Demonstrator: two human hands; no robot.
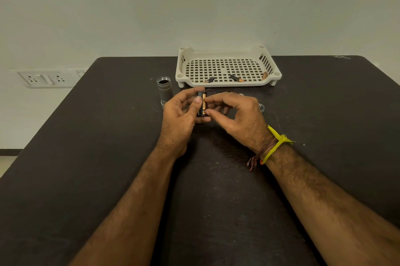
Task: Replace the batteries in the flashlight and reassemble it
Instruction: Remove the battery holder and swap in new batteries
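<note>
- Dark table: matte, speckled with dust; it bears every item listed below.
- Left hand: closed round the black battery holder, thumb laid along its front, holding it upright above the table.
- Right hand: thumb and forefinger pinched on a battery, black and copper-gold with printed lettering, pressed lengthwise against the holder; whether it is fully seated cannot be told.
- Risk, as a judgement: the cell could go in with its poles reversed, since the end markings are hidden by fingers; or it could spring out of a tight bay and roll across the table if the pinch loosens before it clicks home.
- Flashlight body: silver knurled tube standing upright just left of the hands, open threaded mouth upward, dark and empty inside. A nudge from the left wrist could topple it.
- Small silver part: beyond the right hand, mostly hidden; probably a cap, not certain.
- White perforated tray: at the far edge, against the wall; three loose batteries lie along its near side. Mixing old with fresh cells is a further hazard.
</note>
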